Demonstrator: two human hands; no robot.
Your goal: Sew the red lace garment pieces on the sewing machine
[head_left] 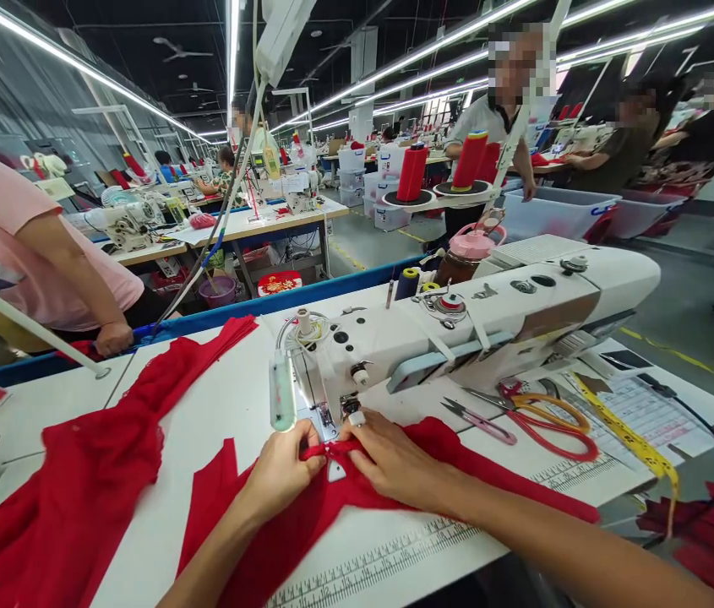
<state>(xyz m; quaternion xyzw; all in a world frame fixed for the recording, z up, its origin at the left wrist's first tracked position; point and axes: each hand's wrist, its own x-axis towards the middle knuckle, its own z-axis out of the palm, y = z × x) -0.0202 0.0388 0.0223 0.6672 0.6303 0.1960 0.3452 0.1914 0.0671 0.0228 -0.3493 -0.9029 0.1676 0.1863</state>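
In front of the needle area of a white sewing machine [388,329], both hands pinch a piece of red fabric [293,515]. My left hand [284,473] grips its edge between thumb and fingers, just left of the presser foot [326,414]. On the other side, my right hand [388,460] closes on the same edge close to the foot, with something white on one finger. A small white triangle shows between the hands. The fabric spreads over the table toward me and to the right, under my right forearm.
More red fabric [90,456] lies on the left. Thread snips [487,422], scissors with red and orange handles [559,422], a yellow tape measure [632,435] and papers lie at right. Red thread cones [412,173] stand behind the machine. A person in pink [33,236] stands at left.
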